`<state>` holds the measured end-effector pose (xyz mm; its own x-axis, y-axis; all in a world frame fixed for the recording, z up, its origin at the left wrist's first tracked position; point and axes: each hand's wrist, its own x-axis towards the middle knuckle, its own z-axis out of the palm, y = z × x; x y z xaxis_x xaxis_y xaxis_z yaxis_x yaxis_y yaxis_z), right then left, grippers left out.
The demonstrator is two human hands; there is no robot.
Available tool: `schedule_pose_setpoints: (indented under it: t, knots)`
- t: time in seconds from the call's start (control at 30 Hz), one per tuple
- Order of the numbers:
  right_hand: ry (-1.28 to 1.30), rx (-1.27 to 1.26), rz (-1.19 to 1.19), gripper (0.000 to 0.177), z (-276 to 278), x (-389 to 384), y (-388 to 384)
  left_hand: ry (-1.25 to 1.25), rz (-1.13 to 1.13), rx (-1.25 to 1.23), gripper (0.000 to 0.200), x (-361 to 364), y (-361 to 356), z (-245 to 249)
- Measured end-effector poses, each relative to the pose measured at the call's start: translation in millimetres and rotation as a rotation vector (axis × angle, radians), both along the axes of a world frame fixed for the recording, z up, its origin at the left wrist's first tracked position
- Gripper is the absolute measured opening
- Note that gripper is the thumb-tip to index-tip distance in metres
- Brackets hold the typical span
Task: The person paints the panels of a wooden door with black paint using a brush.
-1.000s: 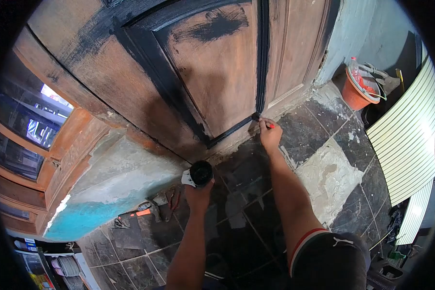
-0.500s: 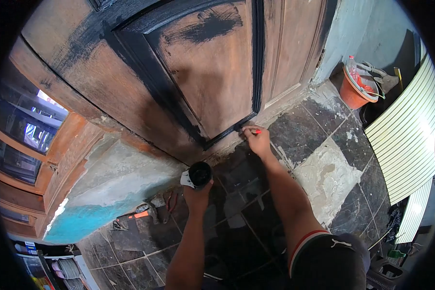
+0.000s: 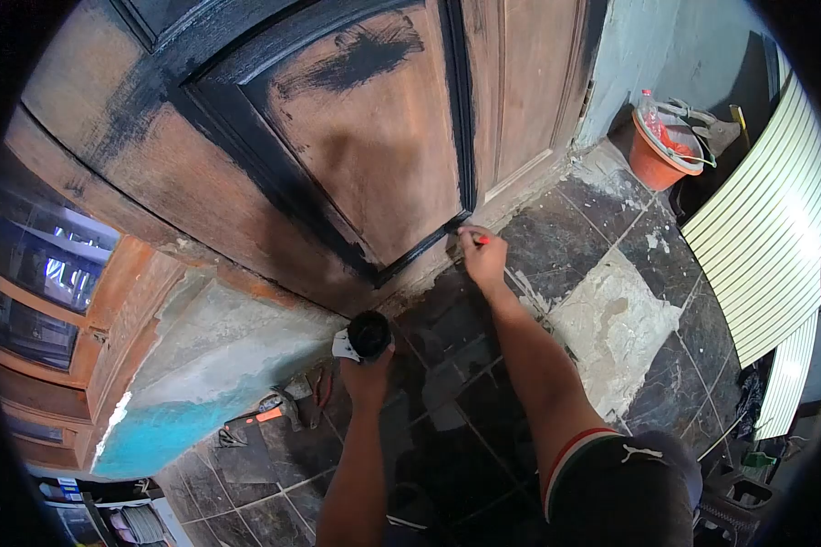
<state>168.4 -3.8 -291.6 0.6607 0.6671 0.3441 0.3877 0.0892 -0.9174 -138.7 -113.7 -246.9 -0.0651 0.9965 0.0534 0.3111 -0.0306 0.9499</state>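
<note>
My left hand (image 3: pixel 366 376) is closed around a small cup of black paint (image 3: pixel 369 335), its dark opening facing up, below the door's bottom edge. In my right hand (image 3: pixel 486 263) is a paintbrush (image 3: pixel 483 241), of which a bit of red handle shows. The brush tip is at the lower right corner of the door panel's black-painted moulding (image 3: pixel 421 253); the bristles are mostly hidden. Bare brown wood (image 3: pixel 388 173) fills the middle of the panel, with a rough black patch (image 3: pixel 360 59) near its top.
An orange bucket (image 3: pixel 655 169) holding a plastic bottle stands by the wall at right. Ribbed cream panels (image 3: pixel 762 237) lean beside it. A hammer (image 3: pixel 287 408) and red-handled pliers (image 3: pixel 321 397) lie on dark floor tiles, left of my left arm. A rough cement patch (image 3: pixel 616 324) lies right.
The view has shifted slightly, so the door and bucket sit a little further left and up. My right hand with the brush stays by the moulding's lower right corner; my left still holds the cup.
</note>
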Motion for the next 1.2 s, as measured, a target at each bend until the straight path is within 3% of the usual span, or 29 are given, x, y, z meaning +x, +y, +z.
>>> schedule_pose_setpoints:
  t: [0.13, 0.33, 0.43, 0.57, 0.6, 0.7, 0.83, 0.97, 1.07, 1.2]
  knots:
    - [-0.012, -0.043, -0.192, 0.019, 7.1, 11.2, 1.8, -0.021, 0.007, 0.015, 0.059, 3.7, -3.2, 8.9]
    - [-0.100, 0.002, -0.193, 0.020, 7.0, 11.2, 0.9, 0.028, 0.052, 0.006, 0.061, 3.0, -3.4, 9.2]
    - [-0.036, -0.084, 0.020, 0.022, 6.8, -3.0, -4.1, 0.041, 0.021, 0.036, 0.061, 3.5, -2.5, 8.6]
    - [0.114, -0.043, -0.203, 0.019, 20.3, -8.0, -7.8, -0.003, 0.021, 0.002, 0.062, 5.1, -5.3, 9.8]
    - [-0.109, 0.083, -0.177, 0.017, -27.6, -1.6, 9.1, -0.015, 0.012, 0.015, 0.062, 4.6, -5.3, 8.3]
    - [-0.093, 0.102, 0.119, 0.017, -13.7, -13.7, 0.9, 0.005, 0.003, 0.068, 0.063, 6.0, -3.5, 13.0]
    - [0.055, 0.043, -0.158, 0.017, 23.7, -1.8, -6.3, 0.018, 0.009, 0.051, 0.063, -5.2, 0.5, -9.2]
    - [-0.226, 0.085, -0.086, 0.019, -4.0, 7.2, 9.4, -0.024, 0.004, 0.018, 0.062, -2.7, -1.7, -1.8]
    - [-0.236, 0.007, -0.229, 0.019, -2.4, 4.5, 11.1, -0.055, -0.018, -0.013, 0.062, 0.7, -3.0, 3.0]
    - [-0.388, 0.026, 0.130, 0.018, 2.5, -1.7, 2.0, -0.044, -0.002, 0.033, 0.062, 7.4, -3.6, 6.6]
